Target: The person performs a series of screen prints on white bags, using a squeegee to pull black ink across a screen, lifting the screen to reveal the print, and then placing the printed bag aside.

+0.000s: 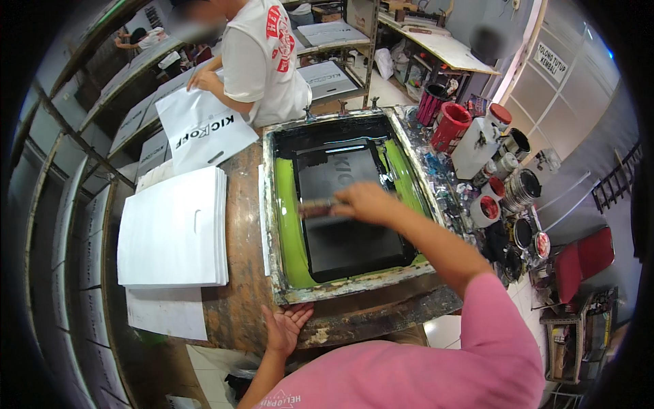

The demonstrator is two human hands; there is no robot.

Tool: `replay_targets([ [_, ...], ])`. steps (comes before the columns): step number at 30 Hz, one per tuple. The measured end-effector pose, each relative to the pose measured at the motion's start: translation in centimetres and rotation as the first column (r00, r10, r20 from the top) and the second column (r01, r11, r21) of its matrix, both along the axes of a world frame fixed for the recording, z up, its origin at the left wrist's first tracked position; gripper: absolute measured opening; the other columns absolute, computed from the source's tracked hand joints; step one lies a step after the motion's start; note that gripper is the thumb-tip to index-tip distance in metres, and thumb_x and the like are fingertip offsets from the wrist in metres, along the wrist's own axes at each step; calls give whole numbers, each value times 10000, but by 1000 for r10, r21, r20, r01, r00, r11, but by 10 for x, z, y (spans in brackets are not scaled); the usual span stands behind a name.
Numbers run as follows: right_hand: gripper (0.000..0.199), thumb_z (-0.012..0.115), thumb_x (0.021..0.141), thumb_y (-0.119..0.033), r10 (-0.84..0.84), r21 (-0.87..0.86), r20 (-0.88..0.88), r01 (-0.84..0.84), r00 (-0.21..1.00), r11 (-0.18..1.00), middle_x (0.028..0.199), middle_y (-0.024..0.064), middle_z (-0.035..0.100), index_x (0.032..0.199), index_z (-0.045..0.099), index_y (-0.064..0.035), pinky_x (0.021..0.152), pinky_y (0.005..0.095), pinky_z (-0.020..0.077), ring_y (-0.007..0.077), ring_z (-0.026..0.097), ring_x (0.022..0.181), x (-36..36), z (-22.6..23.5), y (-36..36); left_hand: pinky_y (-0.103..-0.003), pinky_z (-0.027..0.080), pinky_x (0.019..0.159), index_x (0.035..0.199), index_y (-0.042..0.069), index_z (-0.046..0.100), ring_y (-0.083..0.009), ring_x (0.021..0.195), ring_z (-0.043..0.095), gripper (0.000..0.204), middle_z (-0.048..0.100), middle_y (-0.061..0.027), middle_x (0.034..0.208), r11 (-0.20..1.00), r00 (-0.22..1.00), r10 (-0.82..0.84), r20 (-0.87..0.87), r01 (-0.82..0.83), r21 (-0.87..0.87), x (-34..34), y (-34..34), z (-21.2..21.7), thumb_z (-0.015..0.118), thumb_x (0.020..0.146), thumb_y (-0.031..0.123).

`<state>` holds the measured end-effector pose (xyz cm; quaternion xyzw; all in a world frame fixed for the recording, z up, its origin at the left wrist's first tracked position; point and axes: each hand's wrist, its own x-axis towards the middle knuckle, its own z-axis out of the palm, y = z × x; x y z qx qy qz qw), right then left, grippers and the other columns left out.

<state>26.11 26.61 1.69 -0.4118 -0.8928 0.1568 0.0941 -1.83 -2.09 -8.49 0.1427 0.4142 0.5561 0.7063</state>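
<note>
My right hand (pixel 368 203) is wrapped round a brown wooden squeegee (pixel 316 208) above the middle of a screen-printing frame (pixel 274 238). The frame's mesh (pixel 289 235) is green round a dark rectangle, with wet black ink (pixel 337 131) pooled along the far side. Pale lettering shows faintly through the dark part. My left hand (pixel 288 326) lies palm up with fingers stretched out, its fingertips at the frame's near left corner. It holds nothing that I can see.
To the left, a stack of white bags (pixel 170 228) lies on the stained wooden table (pixel 238 204). A co-worker (pixel 262 65) beyond it handles a printed white bag (pixel 204 133). Ink cans (pixel 485 210) and a white jerrycan (pixel 473 146) crowd the right. Drying racks (pixel 82 225) stand far left.
</note>
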Motion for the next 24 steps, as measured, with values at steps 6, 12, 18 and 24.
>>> replay_targets([
  [6, 365, 692, 947, -447, -98, 115, -19, 100, 995, 988, 1002, 125, 630, 1092, 685, -112, 854, 513, 529, 347, 656, 975, 19, 20, -166, -541, 417, 1169, 1491, -69, 313, -433, 1376, 520, 1069, 504, -328, 1460, 993, 997, -54, -47, 58, 101, 2, 2, 10, 351, 947, 851],
  [12, 356, 682, 919, -404, -193, 615, -156, 248, 969, 749, 973, 100, 628, 1074, 671, -83, 979, 511, 384, 298, 606, 927, -5, 101, -173, -531, 378, 1197, 1404, -23, 505, -411, 1428, 480, 966, 490, -312, 1517, 878, 983, -100, 153, 15, 478, -10, 20, 111, 349, 965, 824],
  [18, 377, 678, 901, -448, -132, 730, -262, 286, 956, 621, 817, 89, 648, 899, 696, -72, 881, 469, 398, 280, 614, 856, -7, 177, -110, -602, 201, 1256, 1621, 111, 364, -449, 1573, 192, 836, 264, -328, 1650, 819, 164, 261, -951, 484, 309, 8, 82, 118, 461, 1019, 683],
  [24, 423, 663, 918, -472, -132, 733, -280, 300, 951, 611, 809, 105, 684, 850, 716, -58, 871, 465, 408, 294, 646, 821, -12, 205, -85, -782, -132, 1138, 1661, 108, 274, -497, 1589, -1, 975, 144, -333, 1690, 932, -590, 39, -806, 312, -183, 37, 72, 19, 321, 976, 800],
])
